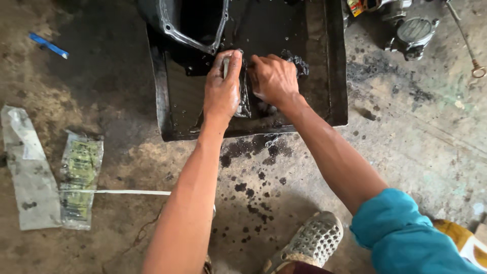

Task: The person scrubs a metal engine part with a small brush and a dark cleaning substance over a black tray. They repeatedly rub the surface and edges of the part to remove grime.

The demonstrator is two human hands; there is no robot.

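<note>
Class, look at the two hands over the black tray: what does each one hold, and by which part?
Left hand grips a small dark oily part by its upper end; right hand steadies its other side. What the part is cannot be told.

On the stained concrete floor (416, 152) I see two empty plastic packets (78, 177) at left, a blue strip (48, 45) beyond them, a metal engine part (413, 30) top right, and a perforated shoe (312, 241).

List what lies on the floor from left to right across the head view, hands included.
Grey plastic wrapper → clear packet with green print → left hand → right hand, both over the black oily tray → grey engine part → thin metal rod with a ring end.
</note>
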